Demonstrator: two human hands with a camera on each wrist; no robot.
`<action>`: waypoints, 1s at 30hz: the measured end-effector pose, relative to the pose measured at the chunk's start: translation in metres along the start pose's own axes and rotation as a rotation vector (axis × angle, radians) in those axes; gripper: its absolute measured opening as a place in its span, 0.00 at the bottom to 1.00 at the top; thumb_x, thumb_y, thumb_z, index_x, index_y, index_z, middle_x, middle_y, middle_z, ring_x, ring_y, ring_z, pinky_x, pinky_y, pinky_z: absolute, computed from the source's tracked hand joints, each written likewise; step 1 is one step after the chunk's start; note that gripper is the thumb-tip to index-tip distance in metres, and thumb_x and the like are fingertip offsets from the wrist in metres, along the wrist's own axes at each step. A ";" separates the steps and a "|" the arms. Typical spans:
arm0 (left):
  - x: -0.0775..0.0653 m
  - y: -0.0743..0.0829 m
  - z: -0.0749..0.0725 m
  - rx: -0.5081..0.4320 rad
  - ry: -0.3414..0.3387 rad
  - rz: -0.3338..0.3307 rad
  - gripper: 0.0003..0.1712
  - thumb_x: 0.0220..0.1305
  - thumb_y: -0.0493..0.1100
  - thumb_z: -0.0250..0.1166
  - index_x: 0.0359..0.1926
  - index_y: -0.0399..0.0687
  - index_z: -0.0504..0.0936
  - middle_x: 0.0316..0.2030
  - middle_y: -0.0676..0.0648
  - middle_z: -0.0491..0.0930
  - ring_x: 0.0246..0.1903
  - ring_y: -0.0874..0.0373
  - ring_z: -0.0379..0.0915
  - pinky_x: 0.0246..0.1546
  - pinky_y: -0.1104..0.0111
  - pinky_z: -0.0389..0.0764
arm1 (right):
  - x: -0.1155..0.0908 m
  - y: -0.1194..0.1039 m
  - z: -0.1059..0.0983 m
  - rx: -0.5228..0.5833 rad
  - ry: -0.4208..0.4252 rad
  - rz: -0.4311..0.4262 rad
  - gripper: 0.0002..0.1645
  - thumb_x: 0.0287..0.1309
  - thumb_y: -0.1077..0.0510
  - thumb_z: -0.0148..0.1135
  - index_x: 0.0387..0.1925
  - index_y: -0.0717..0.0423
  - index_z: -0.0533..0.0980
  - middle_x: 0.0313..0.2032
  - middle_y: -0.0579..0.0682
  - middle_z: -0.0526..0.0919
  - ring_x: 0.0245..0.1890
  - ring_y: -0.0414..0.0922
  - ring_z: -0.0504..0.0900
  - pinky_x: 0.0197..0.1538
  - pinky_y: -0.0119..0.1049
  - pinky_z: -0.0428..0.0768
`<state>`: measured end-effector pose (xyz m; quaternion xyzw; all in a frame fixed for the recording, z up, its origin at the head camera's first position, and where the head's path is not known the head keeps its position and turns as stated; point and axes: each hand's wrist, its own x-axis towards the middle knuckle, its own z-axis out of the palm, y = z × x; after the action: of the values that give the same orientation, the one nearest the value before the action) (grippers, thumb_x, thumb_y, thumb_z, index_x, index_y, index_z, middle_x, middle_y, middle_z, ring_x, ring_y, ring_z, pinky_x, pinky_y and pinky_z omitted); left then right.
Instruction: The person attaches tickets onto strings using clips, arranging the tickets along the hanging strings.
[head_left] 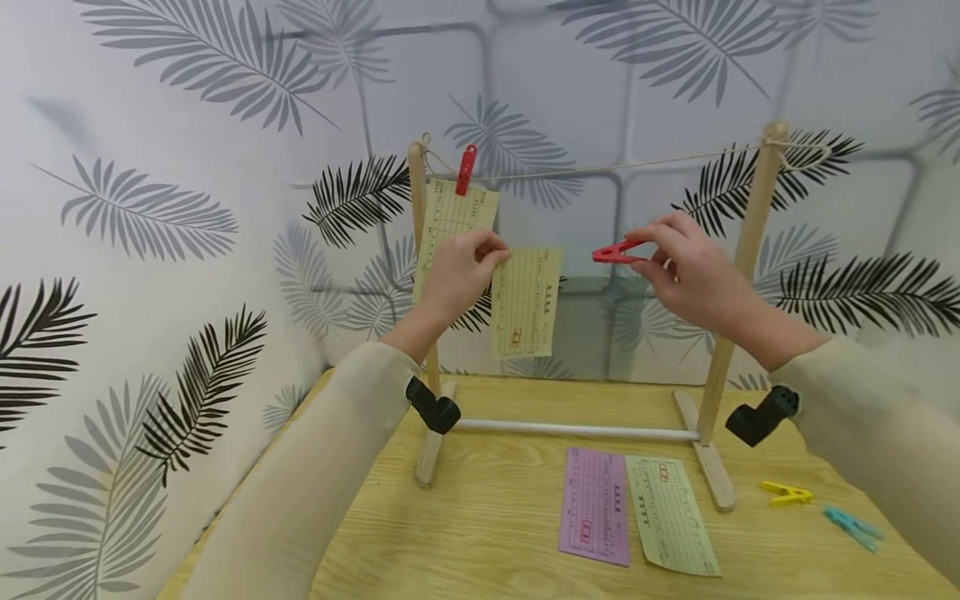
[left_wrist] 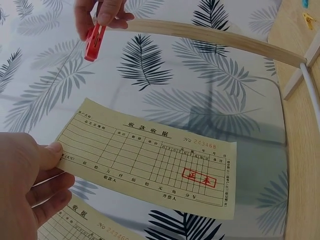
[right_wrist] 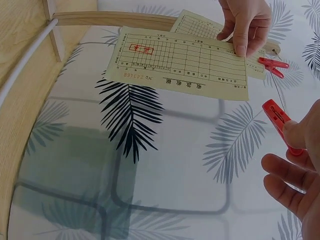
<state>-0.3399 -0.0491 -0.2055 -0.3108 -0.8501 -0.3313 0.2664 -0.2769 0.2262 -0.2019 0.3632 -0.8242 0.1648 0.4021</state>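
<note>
My left hand (head_left: pixel 461 271) pinches a yellow receipt slip (head_left: pixel 527 304) by its upper corner; the slip hangs down below the string (head_left: pixel 585 172). To the right, my right hand (head_left: pixel 690 271) holds a red clothespin (head_left: pixel 615 252) between thumb and fingers, its tip pointing left toward the slip, apart from it. Another red clothespin (head_left: pixel 466 171) clips a second yellow receipt (head_left: pixel 457 212) to the string near the left post, partly behind my left hand. The left wrist view shows the held receipt (left_wrist: pixel 150 157) spread flat, with printed lines and a red stamp.
A wooden frame with a left post (head_left: pixel 417 187), a right post (head_left: pixel 757 200) and a white bottom bar (head_left: pixel 577 429) stands on the table (head_left: pixel 450 533). A purple slip (head_left: pixel 594 506), a pale green slip (head_left: pixel 671 514), a yellow clothespin (head_left: pixel 786 493) and blue clothespins (head_left: pixel 853 527) lie on it.
</note>
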 end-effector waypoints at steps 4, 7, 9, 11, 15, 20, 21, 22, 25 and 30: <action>0.005 0.005 -0.006 -0.003 0.009 0.000 0.07 0.64 0.40 0.60 0.39 0.41 0.82 0.34 0.47 0.82 0.31 0.58 0.75 0.35 0.68 0.75 | 0.008 0.000 -0.001 -0.002 0.018 -0.023 0.20 0.47 0.75 0.65 0.45 0.68 0.74 0.39 0.61 0.71 0.25 0.47 0.76 0.25 0.32 0.71; 0.009 0.007 -0.010 0.008 0.028 0.011 0.07 0.63 0.39 0.61 0.38 0.40 0.82 0.33 0.46 0.82 0.30 0.57 0.75 0.34 0.68 0.74 | 0.014 -0.001 -0.002 -0.019 0.026 -0.024 0.19 0.48 0.75 0.64 0.45 0.68 0.74 0.39 0.61 0.71 0.26 0.48 0.76 0.26 0.35 0.71; 0.012 0.008 -0.011 0.024 0.045 0.022 0.07 0.63 0.39 0.62 0.38 0.40 0.83 0.32 0.46 0.82 0.29 0.58 0.74 0.34 0.68 0.74 | 0.018 -0.001 -0.003 -0.033 0.035 -0.024 0.18 0.49 0.75 0.64 0.45 0.68 0.74 0.39 0.62 0.71 0.26 0.48 0.76 0.26 0.37 0.71; 0.015 0.010 -0.012 0.041 0.058 0.033 0.07 0.63 0.40 0.62 0.37 0.41 0.83 0.32 0.47 0.82 0.29 0.58 0.74 0.33 0.68 0.73 | 0.021 -0.001 -0.003 -0.048 0.042 -0.021 0.18 0.49 0.74 0.64 0.44 0.68 0.74 0.39 0.62 0.71 0.26 0.48 0.75 0.26 0.38 0.71; 0.020 0.013 -0.014 0.068 0.067 0.036 0.07 0.64 0.41 0.61 0.38 0.43 0.82 0.33 0.48 0.82 0.29 0.59 0.74 0.33 0.69 0.73 | 0.027 -0.002 -0.003 -0.052 0.047 -0.014 0.17 0.49 0.74 0.64 0.43 0.68 0.75 0.39 0.62 0.71 0.26 0.49 0.75 0.26 0.40 0.72; 0.028 0.019 -0.015 0.063 0.056 0.011 0.07 0.64 0.40 0.61 0.39 0.41 0.82 0.34 0.47 0.82 0.31 0.58 0.74 0.35 0.69 0.73 | 0.035 -0.001 -0.008 -0.068 0.033 -0.004 0.17 0.51 0.73 0.63 0.45 0.69 0.73 0.41 0.63 0.71 0.27 0.51 0.76 0.28 0.43 0.74; 0.030 0.019 -0.015 0.063 0.058 0.004 0.07 0.64 0.40 0.61 0.39 0.40 0.82 0.35 0.46 0.82 0.31 0.57 0.74 0.36 0.69 0.73 | 0.037 -0.002 -0.008 -0.067 0.031 -0.001 0.17 0.52 0.72 0.62 0.46 0.69 0.73 0.41 0.63 0.71 0.28 0.51 0.76 0.29 0.43 0.74; 0.031 0.020 -0.016 0.062 0.062 -0.005 0.07 0.64 0.39 0.61 0.39 0.40 0.82 0.35 0.46 0.82 0.32 0.57 0.74 0.37 0.70 0.74 | 0.040 -0.002 -0.009 -0.064 0.028 0.002 0.17 0.53 0.72 0.61 0.47 0.69 0.72 0.41 0.63 0.71 0.28 0.51 0.76 0.29 0.43 0.74; 0.035 0.023 -0.018 0.070 0.073 -0.034 0.07 0.64 0.40 0.60 0.39 0.41 0.82 0.35 0.47 0.82 0.33 0.58 0.74 0.37 0.71 0.73 | 0.047 -0.003 -0.012 -0.053 0.019 0.018 0.16 0.56 0.72 0.58 0.48 0.70 0.71 0.42 0.64 0.70 0.29 0.52 0.75 0.32 0.43 0.74; 0.041 0.026 -0.019 0.083 0.082 -0.061 0.08 0.65 0.42 0.60 0.40 0.43 0.82 0.35 0.48 0.81 0.31 0.60 0.73 0.36 0.71 0.73 | 0.061 -0.005 -0.015 -0.048 -0.010 0.040 0.14 0.59 0.71 0.55 0.48 0.70 0.70 0.43 0.65 0.68 0.31 0.53 0.74 0.36 0.44 0.74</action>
<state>-0.3441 -0.0335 -0.1557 -0.2597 -0.8606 -0.3161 0.3035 -0.2899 0.2030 -0.1452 0.3376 -0.8369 0.1511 0.4034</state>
